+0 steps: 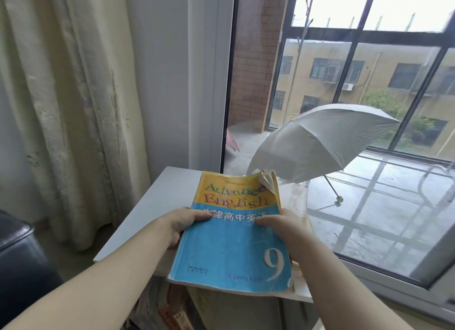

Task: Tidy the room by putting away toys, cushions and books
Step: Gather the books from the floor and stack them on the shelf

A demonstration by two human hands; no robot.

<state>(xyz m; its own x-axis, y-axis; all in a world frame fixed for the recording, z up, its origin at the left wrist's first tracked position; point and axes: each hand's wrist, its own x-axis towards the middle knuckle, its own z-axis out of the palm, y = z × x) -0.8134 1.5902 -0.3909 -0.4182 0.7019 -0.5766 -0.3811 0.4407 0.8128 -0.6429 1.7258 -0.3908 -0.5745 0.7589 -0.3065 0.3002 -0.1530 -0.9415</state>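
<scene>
A blue and yellow English textbook [231,246] with a large 9 on its cover lies over a small white table [157,201] by the window. Its top right corner is curled up. My left hand [183,225] grips the book's left edge, thumb on the cover. On the right edge sits my right hand [283,225], thumb on the cover too. More book edges [296,268] show under the right side; how many I cannot tell.
A cream curtain [73,107] hangs at the left. A dark leather seat [19,260] is at the lower left. Beyond the window glass an open white umbrella [320,137] rests on a wet balcony. Bags and papers [172,312] sit under the table.
</scene>
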